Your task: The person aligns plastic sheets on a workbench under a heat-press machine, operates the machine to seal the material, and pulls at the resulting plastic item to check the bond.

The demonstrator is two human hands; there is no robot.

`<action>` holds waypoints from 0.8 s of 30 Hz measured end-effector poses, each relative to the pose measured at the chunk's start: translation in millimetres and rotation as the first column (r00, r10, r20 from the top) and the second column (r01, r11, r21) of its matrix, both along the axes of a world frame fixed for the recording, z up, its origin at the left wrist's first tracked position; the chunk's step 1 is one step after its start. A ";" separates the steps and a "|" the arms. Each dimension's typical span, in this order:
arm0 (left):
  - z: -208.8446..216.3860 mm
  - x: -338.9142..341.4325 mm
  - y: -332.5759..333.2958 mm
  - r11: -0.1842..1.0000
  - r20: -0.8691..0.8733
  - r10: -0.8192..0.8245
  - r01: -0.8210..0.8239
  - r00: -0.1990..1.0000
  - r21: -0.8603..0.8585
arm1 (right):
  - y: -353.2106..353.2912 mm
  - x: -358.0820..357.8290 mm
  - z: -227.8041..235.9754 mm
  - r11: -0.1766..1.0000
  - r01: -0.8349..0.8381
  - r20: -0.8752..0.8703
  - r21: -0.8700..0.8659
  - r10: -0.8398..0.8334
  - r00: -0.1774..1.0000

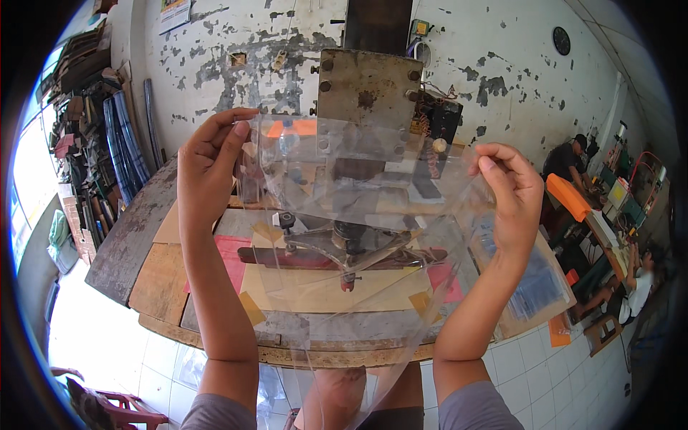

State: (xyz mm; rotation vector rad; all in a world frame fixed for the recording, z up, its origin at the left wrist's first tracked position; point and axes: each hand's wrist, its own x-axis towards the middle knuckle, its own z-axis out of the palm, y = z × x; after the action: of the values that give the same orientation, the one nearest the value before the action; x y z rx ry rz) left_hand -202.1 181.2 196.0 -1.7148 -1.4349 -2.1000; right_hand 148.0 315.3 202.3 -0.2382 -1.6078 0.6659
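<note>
A large clear plastic sheet (294, 183) is stretched upright in front of me. My left hand (208, 172) pinches its upper left corner between thumb and fingers. At the upper right corner, my right hand (514, 190) grips it the same way, a little lower. The sheet is creased and its lower part hangs past the table's front edge toward my legs. Through it I see a press machine (369, 86) with a spoked metal part (349, 240) above a cream board (330, 290), which is held by brown tape pieces over red material.
The worn wooden table (161, 283) has a curved front edge. Stacked clear-blue plastic pieces (534, 290) lie on its right side. Rolls and boards (86, 129) lean along the left wall. Two people work at the far right, near an orange sheet (567, 197). A red stool (125, 408) stands lower left.
</note>
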 end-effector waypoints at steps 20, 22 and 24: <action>-1.0 4.1 1.6 0.991 0.040 0.030 -0.035 0.999 0.126 | 1.8 0.7 -0.4 0.996 0.037 0.300 -0.079 -0.012 0.954; 0.9 9.3 0.6 0.990 0.064 0.029 -0.037 0.998 0.137 | 2.6 0.8 -0.7 0.997 0.026 0.302 -0.077 -0.002 0.953; 2.0 11.8 -0.3 0.988 0.087 0.028 -0.041 0.996 0.147 | 2.2 0.5 0.0 0.997 0.039 0.306 -0.065 -0.018 0.952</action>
State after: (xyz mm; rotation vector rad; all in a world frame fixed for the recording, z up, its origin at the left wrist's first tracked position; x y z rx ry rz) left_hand -190.3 180.9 198.0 -1.5542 -1.2809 -2.2243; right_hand 148.6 317.5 202.3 -0.4325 -1.8738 0.6884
